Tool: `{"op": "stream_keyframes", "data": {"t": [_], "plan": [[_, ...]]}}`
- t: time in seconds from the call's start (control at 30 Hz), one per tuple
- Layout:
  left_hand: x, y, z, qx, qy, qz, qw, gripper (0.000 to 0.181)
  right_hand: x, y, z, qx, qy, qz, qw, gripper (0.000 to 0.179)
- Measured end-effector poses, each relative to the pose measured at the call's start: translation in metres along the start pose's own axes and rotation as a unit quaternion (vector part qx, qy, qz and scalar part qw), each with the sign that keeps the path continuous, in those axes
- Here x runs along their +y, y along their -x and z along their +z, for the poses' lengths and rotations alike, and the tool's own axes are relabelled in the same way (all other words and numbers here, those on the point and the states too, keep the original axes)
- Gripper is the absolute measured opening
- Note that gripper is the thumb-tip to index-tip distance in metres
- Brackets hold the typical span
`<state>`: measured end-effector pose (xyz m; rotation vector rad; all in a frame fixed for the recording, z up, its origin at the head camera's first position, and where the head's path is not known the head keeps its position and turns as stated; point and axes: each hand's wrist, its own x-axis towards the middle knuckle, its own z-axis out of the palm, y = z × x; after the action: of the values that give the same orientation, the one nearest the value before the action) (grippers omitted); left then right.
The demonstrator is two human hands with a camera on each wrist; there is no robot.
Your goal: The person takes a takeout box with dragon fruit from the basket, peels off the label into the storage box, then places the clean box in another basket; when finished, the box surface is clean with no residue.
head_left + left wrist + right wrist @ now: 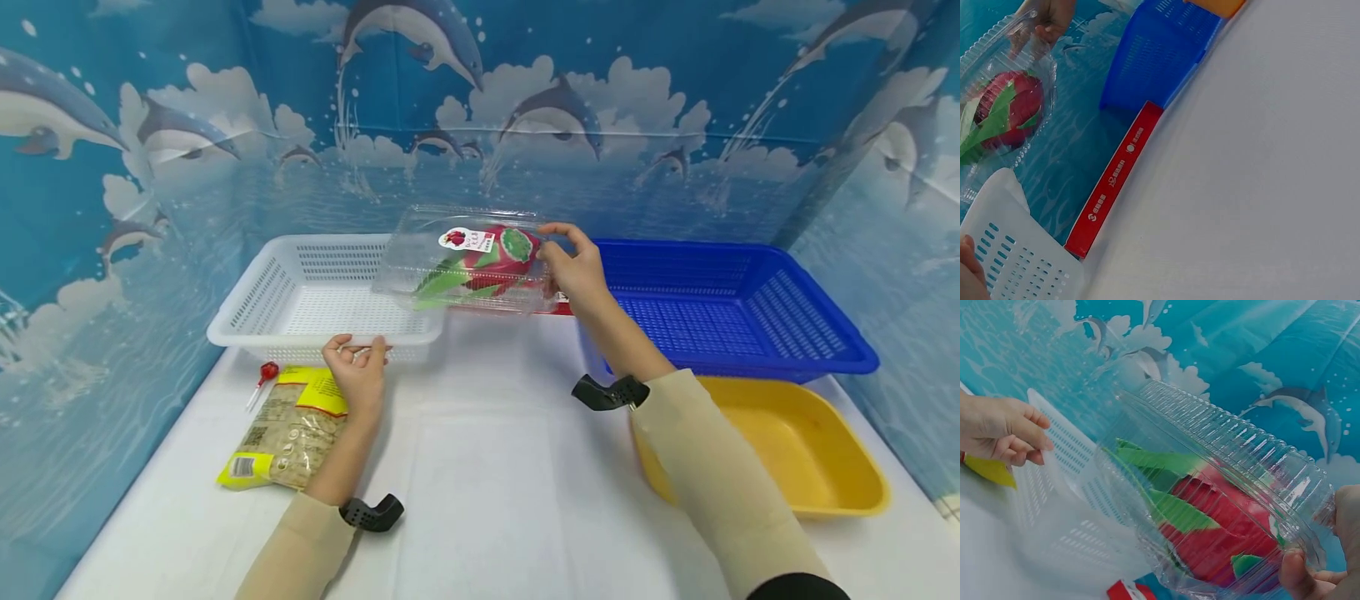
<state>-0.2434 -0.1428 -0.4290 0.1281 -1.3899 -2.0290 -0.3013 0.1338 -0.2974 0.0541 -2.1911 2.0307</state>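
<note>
the right hand [577, 271] has a narrow grip, thumb and fingers pinching the near end of a clear plastic box [420, 242], ribbed along its sides and rounded at its corners. the box is up off the counter [480, 483], tilted, beside and partly in front of the right end of a white basket [330, 308] in the head view. inside it lies a dragon fruit [513, 247], plump and red with flat, leaf-like green scales; a white printed label [467, 240] is stuck to the lid. the left hand's [356, 371] grip is also narrow, thumb and fingers pinching the basket's near rim. that basket is slotted, pale plastic with sloping walls. a deeper blue basket [690, 321], likewise perforated, stands to the right, with a smooth yellow tub [795, 442] in front. a slim red carton [1116, 181] lies between the two baskets. near the left forearm rest a crinkled, glossy bag [292, 429] and a red-headed lollipop [268, 371].
</note>
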Motion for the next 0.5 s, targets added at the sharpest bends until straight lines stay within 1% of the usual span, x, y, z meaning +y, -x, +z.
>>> {"op": "stream_keyframes", "data": {"t": [0.17, 0.23, 0.37, 0.5], "plan": [[0.001, 0.0, 0.001, -0.006, 0.009, 0.002, 0.9999, 0.041, -0.007, 0.009, -0.017, 0.001, 0.023, -0.006, 0.9997, 0.034], [0.0, -0.001, 0.001, -0.002, 0.012, 0.002, 0.9999, 0.041, -0.008, 0.012, -0.022, 0.0, 0.029, -0.005, 0.9996, 0.035], [0.0, -0.002, 0.0, 0.004, 0.011, -0.004, 0.9999, 0.042, -0.008, 0.018, -0.032, 0.001, 0.024, 0.007, 0.9997, 0.035], [0.001, -0.001, -0.001, 0.003, 0.012, -0.011, 0.9999, 0.043, -0.005, 0.024, -0.042, 0.002, 0.029, 0.01, 0.9995, 0.033]]}}
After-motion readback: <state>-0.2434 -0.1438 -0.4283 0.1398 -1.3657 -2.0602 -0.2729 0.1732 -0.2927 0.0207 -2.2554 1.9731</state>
